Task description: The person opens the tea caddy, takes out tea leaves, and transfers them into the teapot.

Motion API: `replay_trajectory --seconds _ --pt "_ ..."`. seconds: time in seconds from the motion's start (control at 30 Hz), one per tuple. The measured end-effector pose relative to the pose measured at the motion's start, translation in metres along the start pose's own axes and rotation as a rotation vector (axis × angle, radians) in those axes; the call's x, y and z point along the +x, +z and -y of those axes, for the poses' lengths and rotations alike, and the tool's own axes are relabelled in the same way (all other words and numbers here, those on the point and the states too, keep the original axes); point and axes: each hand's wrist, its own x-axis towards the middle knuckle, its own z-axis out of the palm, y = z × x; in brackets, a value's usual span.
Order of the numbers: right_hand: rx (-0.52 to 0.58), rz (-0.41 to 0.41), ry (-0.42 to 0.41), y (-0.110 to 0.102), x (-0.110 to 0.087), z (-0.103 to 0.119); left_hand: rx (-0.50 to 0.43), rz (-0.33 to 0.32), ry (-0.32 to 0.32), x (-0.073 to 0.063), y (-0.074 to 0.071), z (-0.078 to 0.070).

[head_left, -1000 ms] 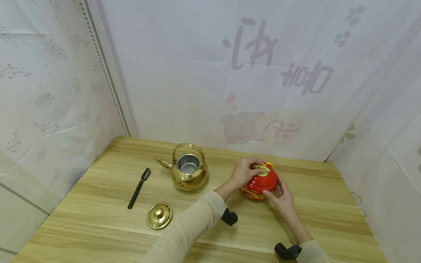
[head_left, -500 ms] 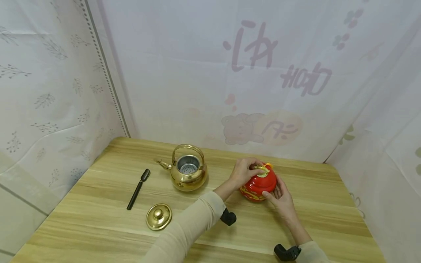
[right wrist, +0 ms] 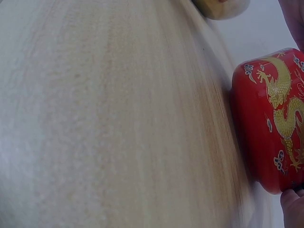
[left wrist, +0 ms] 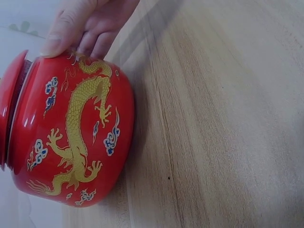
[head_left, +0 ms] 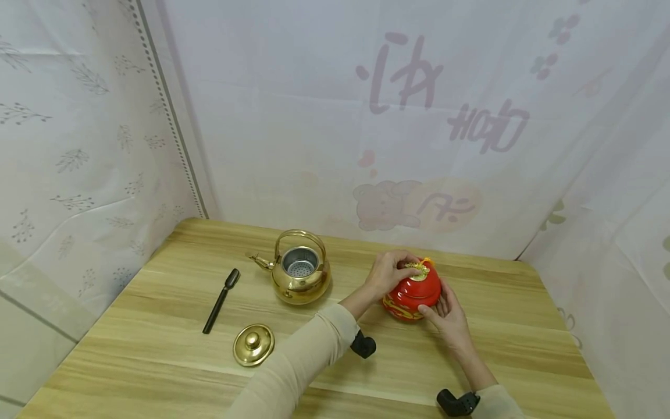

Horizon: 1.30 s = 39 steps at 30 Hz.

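Note:
A red jar [head_left: 403, 308] with a gold dragon on its side stands at the right of the table. My left hand [head_left: 387, 274] reaches over the top and pinches the gold knob [head_left: 419, 272] of its red lid [head_left: 420, 289]. My right hand [head_left: 449, 317] holds the jar's side, thumb at the front and fingers behind. In the left wrist view, a narrow dark gap shows between the lid [left wrist: 10, 102] and the jar body [left wrist: 80, 137], and the right thumb [left wrist: 61, 35] presses near the jar's shoulder. Inside the jar is hidden.
A gold teapot [head_left: 298, 288] with a metal strainer [head_left: 300, 266] in its mouth stands left of the jar, its handle upright. Its gold lid [head_left: 253, 344] lies in front, near my left sleeve. A dark scoop [head_left: 221, 301] lies farther left. Curtains border the table [head_left: 157, 326].

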Motion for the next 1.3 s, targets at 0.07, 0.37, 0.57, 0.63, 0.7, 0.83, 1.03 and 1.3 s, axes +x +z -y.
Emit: replay_trajectory --seconds 0.07,0.37,0.57,0.63,0.7,0.83,1.03,1.3 --pt "0.009 0.0 0.001 0.001 0.0 0.001 -0.007 -0.005 0.004 0.0 -0.001 0.0" --pt "0.01 -0.01 0.0 0.002 -0.001 0.002 -0.049 -0.047 0.035 0.001 -0.005 -0.004" --pt "0.001 -0.017 -0.001 0.001 -0.001 0.0 -0.068 -0.091 0.039 0.002 -0.013 -0.011" --pt "-0.001 -0.018 0.001 0.001 -0.001 0.0 -0.072 -0.11 0.025 0.0 -0.017 -0.012" --pt "0.005 -0.019 0.003 0.001 -0.001 0.0 -0.083 -0.131 0.01 -0.002 -0.02 -0.012" --pt "0.018 -0.02 0.005 0.002 -0.002 0.001 -0.091 -0.165 0.004 -0.006 -0.027 -0.012" --pt "0.019 -0.026 -0.001 0.002 -0.002 0.002 -0.064 -0.188 0.025 -0.016 -0.037 -0.009" --pt "0.035 -0.032 -0.011 0.001 -0.001 0.0 -0.021 -0.243 0.063 -0.037 -0.047 -0.005"
